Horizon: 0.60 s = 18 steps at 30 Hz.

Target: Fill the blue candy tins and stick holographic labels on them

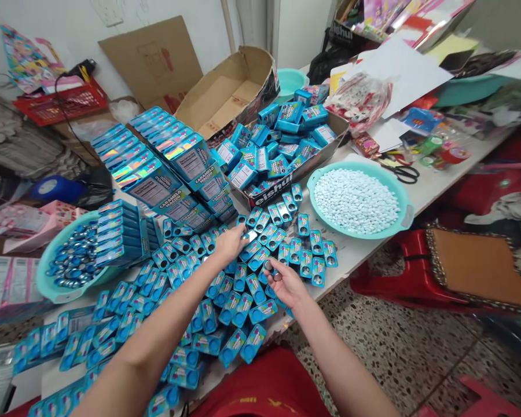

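Observation:
Many small blue boxes with round openings cover the table in front of me. My left hand reaches in among them, its fingers closed at a small blue box near the middle. To its right, my right hand holds small round dark metallic discs between its fingers, just above the boxes. Several boxes around the hands show dark or silvery discs in their openings; nearer boxes show blue ones. Behind the hands stands a stack of larger blue cartons.
An open carton of blue boxes stands at the back. Right of it is a turquoise basin of pale candies; black scissors lie beyond. At left, another basin holds shiny blue pieces. A red stool stands at right.

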Tool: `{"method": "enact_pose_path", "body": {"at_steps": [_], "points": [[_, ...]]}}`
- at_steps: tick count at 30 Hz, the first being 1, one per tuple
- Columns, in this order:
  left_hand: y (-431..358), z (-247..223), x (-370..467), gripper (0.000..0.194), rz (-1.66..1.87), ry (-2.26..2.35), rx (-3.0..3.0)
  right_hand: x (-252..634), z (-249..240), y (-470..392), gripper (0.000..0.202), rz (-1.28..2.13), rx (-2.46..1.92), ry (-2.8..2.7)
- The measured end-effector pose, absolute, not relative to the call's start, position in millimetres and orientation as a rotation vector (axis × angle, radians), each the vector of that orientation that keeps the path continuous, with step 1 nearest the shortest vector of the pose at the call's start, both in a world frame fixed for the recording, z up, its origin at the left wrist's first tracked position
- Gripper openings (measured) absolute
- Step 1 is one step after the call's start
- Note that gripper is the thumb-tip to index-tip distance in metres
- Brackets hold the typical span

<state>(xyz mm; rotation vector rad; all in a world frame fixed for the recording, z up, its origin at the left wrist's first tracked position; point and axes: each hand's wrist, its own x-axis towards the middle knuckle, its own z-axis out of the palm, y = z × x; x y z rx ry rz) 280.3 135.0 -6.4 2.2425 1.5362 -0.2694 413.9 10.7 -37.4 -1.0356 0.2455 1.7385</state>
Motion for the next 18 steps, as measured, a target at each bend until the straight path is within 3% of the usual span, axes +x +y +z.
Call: {"method": "enact_pose_path", "body": {"at_steps": [3, 7, 14, 18], "points": [[97.6, -2.2, 271.4, 0.034, 0.12, 0.991, 2.353, 412.5, -39.3, 14.3, 0.018, 1.812, -1.044, 0.259], [70.8, -2.1, 271.9, 0.026, 0.15, 0.651, 2.291, 408.0, -39.6, 16.0, 0.019, 1.859, -1.059, 0.243], [105.1, -12.2, 300.3, 0.011, 0.231, 1.157, 1.971, 420.7, -33.4, 4.9, 0.017, 1.746, -1.044, 0.174], [143.4, -17.6, 324.3, 0.007, -0.109, 1.442, 2.083, 437.2, -33.1, -4.9, 0.023, 1.724, -1.052, 0.107]]}}
